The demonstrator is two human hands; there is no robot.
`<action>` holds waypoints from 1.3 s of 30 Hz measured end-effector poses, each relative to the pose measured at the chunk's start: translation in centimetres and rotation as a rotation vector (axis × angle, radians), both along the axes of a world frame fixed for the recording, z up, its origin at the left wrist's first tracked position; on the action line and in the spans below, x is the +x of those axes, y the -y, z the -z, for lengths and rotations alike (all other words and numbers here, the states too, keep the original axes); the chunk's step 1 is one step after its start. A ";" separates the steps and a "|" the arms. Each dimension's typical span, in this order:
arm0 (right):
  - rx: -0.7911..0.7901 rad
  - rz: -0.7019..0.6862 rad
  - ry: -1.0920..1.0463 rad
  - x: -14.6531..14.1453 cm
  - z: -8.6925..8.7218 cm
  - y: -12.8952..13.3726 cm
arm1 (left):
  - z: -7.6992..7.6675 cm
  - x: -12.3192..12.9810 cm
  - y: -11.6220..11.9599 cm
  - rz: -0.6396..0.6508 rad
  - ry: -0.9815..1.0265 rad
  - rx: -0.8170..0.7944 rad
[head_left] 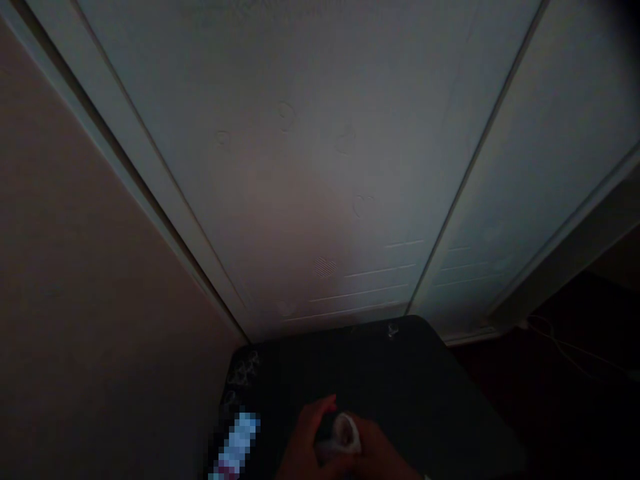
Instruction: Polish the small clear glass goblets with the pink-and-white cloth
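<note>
Low in the dim head view, my two hands come together over a dark table. A small white roll (346, 432) with a round open end sits between them; its exact kind is too dark to make out. My right hand (383, 448) wraps around the roll from the right side. Curved in from the left, my left hand (303, 440) has a raised index finger and its lower part against the roll, where a paler piece shows. The lower parts of both hands run out of the frame.
The dark table (465, 427) with rounded corners stands against a pale panelled surface (320, 173). A small clear item (393, 331) lies near its back edge, and crumpled clear bits (245, 370) lie at the back left. A bright blurred rectangle (237, 447) is at lower left. A thin cable (560, 340) trails right.
</note>
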State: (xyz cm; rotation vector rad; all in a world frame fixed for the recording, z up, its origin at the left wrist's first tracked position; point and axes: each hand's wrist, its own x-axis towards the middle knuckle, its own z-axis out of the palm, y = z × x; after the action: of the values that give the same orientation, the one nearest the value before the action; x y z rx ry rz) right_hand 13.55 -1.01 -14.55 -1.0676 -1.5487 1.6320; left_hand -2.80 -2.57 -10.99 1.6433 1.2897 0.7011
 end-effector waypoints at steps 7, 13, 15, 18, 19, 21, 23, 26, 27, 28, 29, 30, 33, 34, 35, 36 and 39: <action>0.086 0.003 0.122 0.1 0.8 0.0 | 0.4 0.0 -0.2 -0.024 -0.031 0.058; 0.048 -0.027 0.140 0.1 0.6 -0.1 | 0.4 0.3 -0.6 -0.012 -0.081 0.036; 0.041 -0.035 0.135 0.2 0.4 0.0 | 0.3 0.4 -0.6 -0.010 -0.079 0.031; 0.044 -0.022 0.158 0.2 0.2 0.1 | 0.1 0.6 -0.6 -0.017 -0.067 0.069; 0.045 -0.015 0.172 0.2 0.2 0.1 | 0.1 0.6 -0.6 -0.019 -0.063 0.089; 0.052 -0.007 0.192 0.2 0.2 0.1 | 0.2 0.7 -0.5 -0.022 -0.050 0.135; 0.058 -0.018 0.191 0.1 0.3 0.0 | 0.2 0.6 -0.5 -0.021 -0.038 0.176; 0.054 -0.026 0.180 0.0 0.4 -0.2 | 0.2 0.6 -0.4 -0.027 -0.044 0.197; 0.053 -0.026 0.176 0.0 0.3 -0.2 | 0.1 0.6 -0.4 -0.035 -0.050 0.192; 0.052 -0.024 0.169 0.1 0.2 -0.2 | -0.1 0.6 -0.3 -0.049 -0.056 0.182; 0.050 -0.028 0.159 0.1 0.0 -0.2 | -0.2 0.7 -0.3 -0.065 -0.061 0.165; 0.041 -0.035 0.142 0.2 -0.1 -0.2 | -0.4 0.8 -0.2 -0.084 -0.064 0.146; -0.007 -0.045 0.074 0.6 -0.6 -0.2 | -0.9 1.1 0.1 -0.171 -0.057 0.078; -0.019 -0.047 0.049 0.8 -0.7 -0.1 | -1.0 1.2 0.2 -0.203 -0.051 0.054; -0.029 -0.052 0.028 0.9 -0.8 -0.1 | -1.1 1.3 0.3 -0.238 -0.042 0.027; -0.035 -0.055 0.013 1.0 -0.9 -0.1 | -1.2 1.4 0.4 -0.271 -0.029 -0.002; -0.056 -0.043 -0.016 1.2 -1.1 0.1 | -1.4 1.6 0.4 -0.332 0.045 -0.088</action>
State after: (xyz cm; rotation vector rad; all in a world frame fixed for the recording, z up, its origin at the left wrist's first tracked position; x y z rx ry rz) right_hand 14.76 -1.06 -13.49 -1.0542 -1.5335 1.7178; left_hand -1.22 -2.93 -9.58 1.3485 1.5568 0.8600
